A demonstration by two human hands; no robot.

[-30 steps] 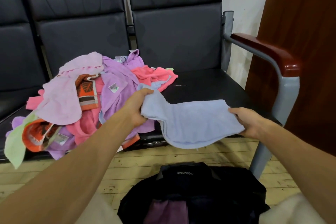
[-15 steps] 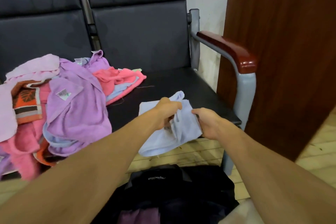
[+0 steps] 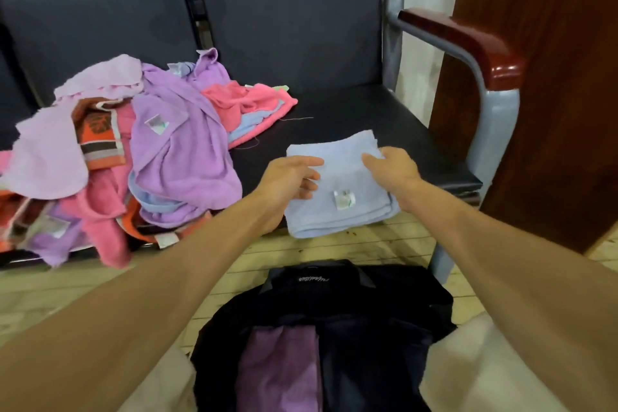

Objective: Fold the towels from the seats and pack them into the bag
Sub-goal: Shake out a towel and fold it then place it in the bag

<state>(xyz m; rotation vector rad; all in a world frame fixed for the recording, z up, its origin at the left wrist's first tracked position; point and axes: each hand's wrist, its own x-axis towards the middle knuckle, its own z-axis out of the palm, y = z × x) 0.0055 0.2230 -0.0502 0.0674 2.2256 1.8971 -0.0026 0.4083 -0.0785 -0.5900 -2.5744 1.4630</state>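
A light blue towel (image 3: 337, 211), folded into a square with a white label on top, lies on the front edge of the right black seat (image 3: 384, 117). My left hand (image 3: 291, 177) rests at its left edge with fingers stretched over it. My right hand (image 3: 391, 165) touches its right side, fingers relaxed. A heap of unfolded towels (image 3: 133, 157) in purple, pink, lilac and orange covers the middle seat. A black bag (image 3: 351, 304) stands open on the floor below, with a purple towel (image 3: 281, 368) inside.
A grey metal armrest with a red-brown wooden top (image 3: 475, 43) borders the right seat. A brown wooden panel (image 3: 551, 94) stands to its right. Pale wooden floor boards (image 3: 67, 291) run under the seats.
The blue towel went from stretched between both hands, to bunched together, to a folded square lying on the seat. Both hands have released their grip and now lie flat on it.
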